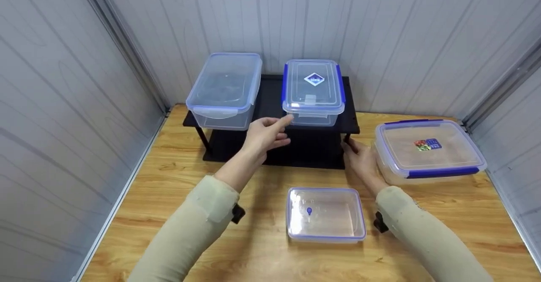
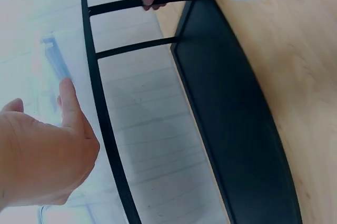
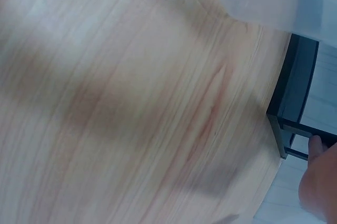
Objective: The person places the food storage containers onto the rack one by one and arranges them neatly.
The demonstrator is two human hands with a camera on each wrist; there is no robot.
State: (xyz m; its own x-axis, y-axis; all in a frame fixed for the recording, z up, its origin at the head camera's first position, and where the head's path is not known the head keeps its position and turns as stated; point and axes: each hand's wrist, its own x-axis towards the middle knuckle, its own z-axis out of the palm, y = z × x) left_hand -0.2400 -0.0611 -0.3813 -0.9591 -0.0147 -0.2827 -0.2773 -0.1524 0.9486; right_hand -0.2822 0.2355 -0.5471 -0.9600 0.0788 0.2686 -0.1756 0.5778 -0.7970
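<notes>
A black two-tier shelf rack (image 1: 270, 104) stands against the back wall. On its upper tier are a large clear lidded food container (image 1: 228, 83) at left and a smaller one with blue side clips (image 1: 313, 94) at right. My left hand (image 1: 267, 136) is at the rack's front edge, its index finger extended to the near left corner of the blue-clipped container; contact is hard to make out. With curled fingers my right hand (image 1: 361, 160) grips the rack's front right post, as the left wrist view also shows.
A flat clear container (image 1: 325, 214) with a blue-rimmed lid lies on the wooden table in front of the rack. Another large blue-clipped container (image 1: 431, 146) stands to the right, close to my right hand. Pale panel walls (image 1: 296, 20) enclose the back and sides.
</notes>
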